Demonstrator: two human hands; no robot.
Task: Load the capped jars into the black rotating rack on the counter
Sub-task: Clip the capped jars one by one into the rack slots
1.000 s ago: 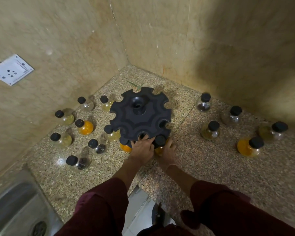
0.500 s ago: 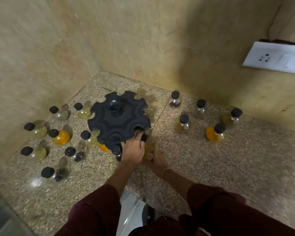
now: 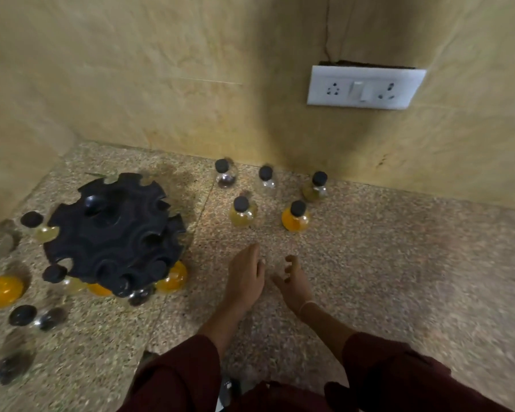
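Observation:
The black rotating rack (image 3: pixel 113 233) stands at the left of the speckled counter (image 3: pixel 369 278). Capped jars hang in its near slots, among them an orange jar (image 3: pixel 173 279). Several loose jars stand at the back: a yellow jar (image 3: pixel 242 212), an orange jar (image 3: pixel 295 217), a dark jar (image 3: pixel 225 175), a clear jar (image 3: pixel 266 178) and an olive jar (image 3: pixel 316 187). More jars sit left of the rack, such as an orange one (image 3: pixel 2 291). My left hand (image 3: pixel 246 276) and my right hand (image 3: pixel 293 282) hover empty over the counter, right of the rack, fingers apart.
A beige tiled wall (image 3: pixel 191 84) runs along the back and left of the counter. A white socket plate (image 3: pixel 364 87) is set in it at the right. The counter's near edge lies under my maroon sleeves (image 3: pixel 399 379).
Both hands have let go of the rack's near slots and moved right, now empty over the bare counter. The view has swung right, so the rack sits further left.

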